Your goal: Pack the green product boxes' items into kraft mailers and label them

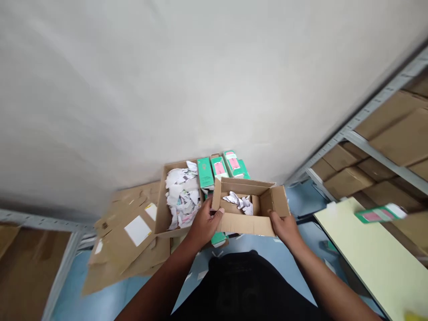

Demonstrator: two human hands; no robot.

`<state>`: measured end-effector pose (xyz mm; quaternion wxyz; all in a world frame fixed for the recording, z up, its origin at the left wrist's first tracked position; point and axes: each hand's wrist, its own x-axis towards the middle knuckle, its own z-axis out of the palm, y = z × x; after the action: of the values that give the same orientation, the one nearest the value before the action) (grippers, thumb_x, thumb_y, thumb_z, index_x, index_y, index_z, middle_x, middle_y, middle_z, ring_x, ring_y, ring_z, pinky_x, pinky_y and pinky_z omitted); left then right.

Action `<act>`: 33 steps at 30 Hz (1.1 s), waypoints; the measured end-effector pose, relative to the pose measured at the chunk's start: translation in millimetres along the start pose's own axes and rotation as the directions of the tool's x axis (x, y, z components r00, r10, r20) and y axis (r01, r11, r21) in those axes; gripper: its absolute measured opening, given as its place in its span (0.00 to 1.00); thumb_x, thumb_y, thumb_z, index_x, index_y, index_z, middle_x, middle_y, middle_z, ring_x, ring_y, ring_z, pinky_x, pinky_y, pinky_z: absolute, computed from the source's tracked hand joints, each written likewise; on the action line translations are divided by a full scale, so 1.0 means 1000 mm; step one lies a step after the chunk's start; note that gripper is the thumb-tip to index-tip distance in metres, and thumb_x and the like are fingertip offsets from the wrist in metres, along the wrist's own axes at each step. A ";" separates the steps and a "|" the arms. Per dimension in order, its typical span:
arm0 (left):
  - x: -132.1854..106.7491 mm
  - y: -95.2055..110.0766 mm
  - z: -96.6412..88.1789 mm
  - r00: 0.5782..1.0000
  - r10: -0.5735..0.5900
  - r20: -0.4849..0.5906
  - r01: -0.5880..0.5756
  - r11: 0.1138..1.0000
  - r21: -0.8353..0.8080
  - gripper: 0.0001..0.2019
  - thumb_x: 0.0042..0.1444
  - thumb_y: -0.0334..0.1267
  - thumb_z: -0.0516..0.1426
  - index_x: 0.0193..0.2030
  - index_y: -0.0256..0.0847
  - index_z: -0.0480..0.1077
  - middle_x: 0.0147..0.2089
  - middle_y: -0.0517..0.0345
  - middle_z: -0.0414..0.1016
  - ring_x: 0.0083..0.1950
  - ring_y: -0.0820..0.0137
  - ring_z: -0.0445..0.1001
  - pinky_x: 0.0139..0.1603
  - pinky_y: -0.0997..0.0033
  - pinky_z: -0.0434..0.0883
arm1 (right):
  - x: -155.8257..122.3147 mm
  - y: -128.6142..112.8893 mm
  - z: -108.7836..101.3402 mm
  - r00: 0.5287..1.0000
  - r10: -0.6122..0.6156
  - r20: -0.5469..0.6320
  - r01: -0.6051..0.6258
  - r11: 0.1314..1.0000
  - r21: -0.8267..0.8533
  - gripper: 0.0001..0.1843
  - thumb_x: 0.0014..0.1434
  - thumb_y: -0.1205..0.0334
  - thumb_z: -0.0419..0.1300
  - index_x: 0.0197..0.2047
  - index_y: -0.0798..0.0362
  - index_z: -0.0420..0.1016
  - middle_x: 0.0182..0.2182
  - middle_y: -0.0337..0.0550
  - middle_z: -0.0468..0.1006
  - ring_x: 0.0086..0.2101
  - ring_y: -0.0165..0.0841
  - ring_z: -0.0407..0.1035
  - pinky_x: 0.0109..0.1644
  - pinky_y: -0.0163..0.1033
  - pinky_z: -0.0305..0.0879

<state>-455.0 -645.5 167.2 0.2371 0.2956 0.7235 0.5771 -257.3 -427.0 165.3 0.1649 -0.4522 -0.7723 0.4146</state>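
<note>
An open cardboard box [249,224] is held by its near corners, left hand [203,223] and right hand [284,227] fingers clamped on, crumpled paper [246,205] inside. Just past it, green boxes [205,173] are stuck with pink labels [220,168], too blurry to be read.

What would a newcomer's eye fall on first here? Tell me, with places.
First, the open box just below centre, gripped near its front corners by the left hand and right hand, with crumpled paper inside. Left of it sits a second box heaped with torn paper; beyond the open box cluster bright green boxes. Another green box lies at the pale table's edge, far right.
</note>
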 end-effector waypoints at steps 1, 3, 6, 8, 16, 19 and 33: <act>0.003 -0.001 0.005 1.000 0.008 0.006 -0.008 1.000 0.004 0.27 0.63 0.48 0.58 0.67 0.43 0.66 0.60 0.49 0.78 0.59 0.55 0.77 0.58 0.56 0.75 | -0.006 0.004 -0.003 0.999 0.020 -0.030 -0.020 1.000 -0.003 0.21 0.56 0.47 0.57 0.32 0.56 0.80 0.29 0.48 0.82 0.34 0.43 0.76 0.33 0.37 0.67; 0.008 -0.002 0.020 0.998 0.016 0.056 -0.016 1.000 0.010 0.25 0.63 0.49 0.58 0.65 0.43 0.68 0.59 0.49 0.78 0.58 0.55 0.77 0.58 0.56 0.75 | -0.017 0.017 -0.012 0.995 0.057 -0.087 -0.057 0.998 -0.001 0.20 0.56 0.46 0.56 0.30 0.55 0.79 0.28 0.47 0.82 0.32 0.42 0.75 0.32 0.37 0.67; 0.012 0.000 0.053 0.982 0.019 0.190 -0.019 1.000 -0.002 0.26 0.63 0.49 0.58 0.65 0.44 0.68 0.60 0.49 0.78 0.57 0.56 0.78 0.57 0.57 0.75 | -0.032 0.043 -0.034 0.976 0.140 -0.167 -0.137 0.990 0.025 0.20 0.56 0.47 0.56 0.31 0.54 0.80 0.29 0.47 0.82 0.33 0.43 0.77 0.33 0.38 0.68; 0.011 0.004 0.084 0.964 0.026 0.263 -0.023 1.000 -0.014 0.27 0.63 0.49 0.58 0.67 0.44 0.66 0.61 0.50 0.77 0.58 0.56 0.78 0.57 0.58 0.75 | -0.042 0.066 -0.055 0.956 0.205 -0.212 -0.196 0.979 0.061 0.20 0.56 0.47 0.57 0.34 0.54 0.81 0.31 0.48 0.84 0.36 0.45 0.78 0.34 0.38 0.69; 0.002 0.020 0.248 0.884 -0.001 0.468 -0.014 0.999 0.029 0.25 0.64 0.53 0.55 0.63 0.42 0.71 0.57 0.49 0.80 0.58 0.54 0.77 0.59 0.56 0.73 | -0.076 0.186 -0.157 0.892 0.367 -0.263 -0.317 0.924 0.214 0.23 0.57 0.47 0.59 0.45 0.55 0.82 0.40 0.52 0.86 0.42 0.47 0.80 0.38 0.40 0.72; -0.002 0.022 0.321 0.867 -0.042 0.497 -0.011 0.995 0.103 0.25 0.64 0.53 0.55 0.60 0.40 0.73 0.55 0.48 0.81 0.57 0.54 0.78 0.56 0.57 0.74 | -0.084 0.237 -0.199 0.872 0.413 -0.262 -0.357 0.903 0.238 0.23 0.58 0.47 0.58 0.46 0.56 0.82 0.41 0.53 0.85 0.43 0.48 0.79 0.39 0.41 0.72; 0.010 0.025 0.566 0.690 -0.102 0.716 -0.185 0.932 0.311 0.17 0.63 0.43 0.55 0.54 0.40 0.75 0.45 0.52 0.83 0.46 0.60 0.80 0.47 0.67 0.72 | -0.094 0.405 -0.303 0.677 0.634 -0.374 -0.522 0.771 0.364 0.24 0.58 0.48 0.55 0.47 0.57 0.81 0.45 0.56 0.84 0.48 0.48 0.78 0.46 0.42 0.72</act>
<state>-70.4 -241.2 66.2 0.4305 0.5530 0.6574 0.2769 211.4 -256.5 38.7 0.2593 -0.7397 -0.4698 0.4062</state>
